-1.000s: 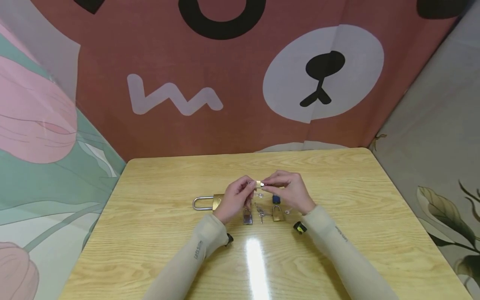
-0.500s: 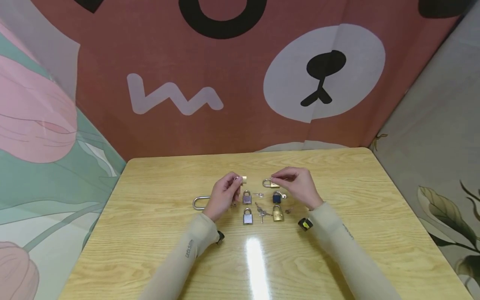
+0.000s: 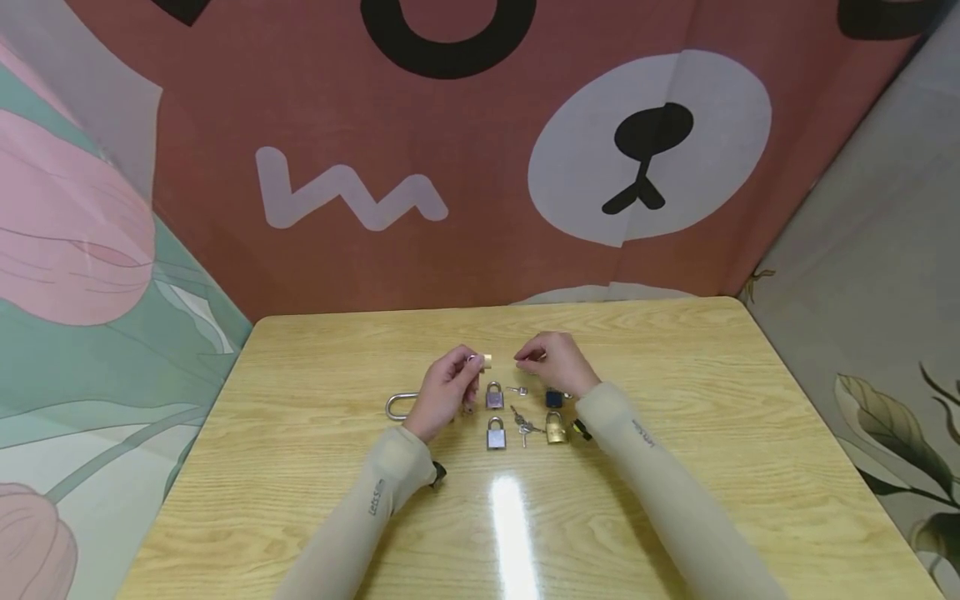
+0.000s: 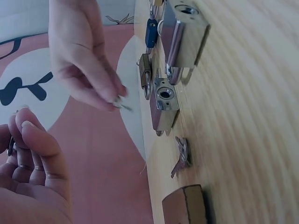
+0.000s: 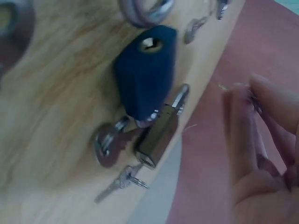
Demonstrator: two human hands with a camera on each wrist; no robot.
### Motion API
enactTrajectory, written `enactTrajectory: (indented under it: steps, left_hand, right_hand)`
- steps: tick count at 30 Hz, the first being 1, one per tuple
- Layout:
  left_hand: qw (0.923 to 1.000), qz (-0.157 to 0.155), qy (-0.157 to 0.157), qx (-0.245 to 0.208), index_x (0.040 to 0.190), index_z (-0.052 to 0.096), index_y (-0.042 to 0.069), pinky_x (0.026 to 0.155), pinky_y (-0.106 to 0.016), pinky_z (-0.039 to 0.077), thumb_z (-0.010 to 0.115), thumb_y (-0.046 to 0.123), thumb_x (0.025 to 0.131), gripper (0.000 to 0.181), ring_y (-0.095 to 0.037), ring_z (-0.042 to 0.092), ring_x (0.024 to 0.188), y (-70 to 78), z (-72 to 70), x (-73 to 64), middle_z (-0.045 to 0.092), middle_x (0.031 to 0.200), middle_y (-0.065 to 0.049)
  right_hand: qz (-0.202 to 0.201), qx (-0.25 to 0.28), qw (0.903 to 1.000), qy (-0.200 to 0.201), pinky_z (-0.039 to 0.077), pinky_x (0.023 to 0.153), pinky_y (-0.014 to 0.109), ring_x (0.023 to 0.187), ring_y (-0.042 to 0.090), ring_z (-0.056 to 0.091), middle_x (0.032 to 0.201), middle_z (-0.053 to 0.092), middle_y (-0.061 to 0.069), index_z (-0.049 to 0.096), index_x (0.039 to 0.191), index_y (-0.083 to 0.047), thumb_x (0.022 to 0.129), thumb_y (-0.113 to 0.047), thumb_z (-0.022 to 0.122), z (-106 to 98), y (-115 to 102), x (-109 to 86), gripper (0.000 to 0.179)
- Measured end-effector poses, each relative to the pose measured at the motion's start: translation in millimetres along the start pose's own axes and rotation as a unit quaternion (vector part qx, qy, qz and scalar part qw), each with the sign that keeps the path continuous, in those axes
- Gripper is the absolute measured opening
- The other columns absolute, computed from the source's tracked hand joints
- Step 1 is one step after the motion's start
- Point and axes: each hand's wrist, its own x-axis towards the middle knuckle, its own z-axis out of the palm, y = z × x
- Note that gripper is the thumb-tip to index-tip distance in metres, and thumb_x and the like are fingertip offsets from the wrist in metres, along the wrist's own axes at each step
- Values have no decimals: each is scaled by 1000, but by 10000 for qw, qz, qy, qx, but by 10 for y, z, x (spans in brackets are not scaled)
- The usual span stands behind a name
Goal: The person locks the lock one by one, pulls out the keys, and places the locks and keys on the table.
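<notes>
My left hand (image 3: 448, 387) holds a small brass padlock (image 3: 487, 361) above the table, its body sticking out past the thumb; in the left wrist view the fingers hide most of it. My right hand (image 3: 558, 364) is a short way to its right, apart from the padlock. Between its thumb and fingertips it pinches a small key (image 4: 123, 105), whose thin end points out. Below the right hand lie a blue padlock (image 5: 145, 74), a slim brass padlock (image 5: 159, 135) and loose keys (image 5: 119, 184).
Two silver-grey padlocks (image 3: 496, 434), a bunch of keys (image 3: 524, 423) and a brass padlock (image 3: 555, 429) lie nearer me. One small key (image 3: 519, 390) lies between the rows. A large padlock's long shackle (image 3: 400, 406) shows left of my left hand. A printed cloth (image 3: 450, 267) hangs behind the table.
My hands were together at the small padlock, then parted, the right hand moving right. The right hand has since come back leftward with the key. My left hand has barely moved since half a second ago.
</notes>
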Motion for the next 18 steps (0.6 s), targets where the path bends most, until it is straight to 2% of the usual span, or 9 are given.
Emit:
enactTrajectory:
  steps: [6, 11, 15, 18]
  left_hand:
    - [9999, -118, -71, -23, 103, 61, 0, 56, -41, 51, 55, 28, 109, 29, -25, 52, 65, -17, -6, -1, 55, 76, -4]
    - [9998, -165, -116, -20, 104, 62, 1, 56, -37, 51, 54, 29, 109, 29, -24, 52, 64, -31, -12, 13, 55, 76, -3]
    - [9998, -168, -127, 59, 108, 61, -3, 56, -38, 51, 54, 29, 109, 33, -18, 52, 63, -53, -30, 35, 56, 77, -3]
    - [9996, -211, -164, 121, 111, 60, -6, 55, -37, 51, 54, 30, 110, 37, -17, 53, 62, -71, -46, 58, 56, 77, -3]
  right_hand:
    - [-130, -243, 9987, -432, 62, 89, 37, 94, 25, 74, 102, 77, 12, 79, 103, -2, 91, 4, 74, 116, 34, 110, 14]
    - [-155, -295, 9980, -534, 62, 90, 36, 96, 25, 74, 103, 78, 12, 79, 104, -2, 92, 2, 74, 147, 36, 130, 14]
    - [-170, -264, 9976, -616, 61, 91, 36, 96, 24, 74, 105, 76, 12, 78, 107, -2, 94, -1, 74, 135, 35, 126, 14]
    - [-263, -184, 9981, -535, 61, 90, 35, 97, 22, 73, 107, 75, 11, 77, 113, -2, 96, -4, 72, 111, 12, 113, 17]
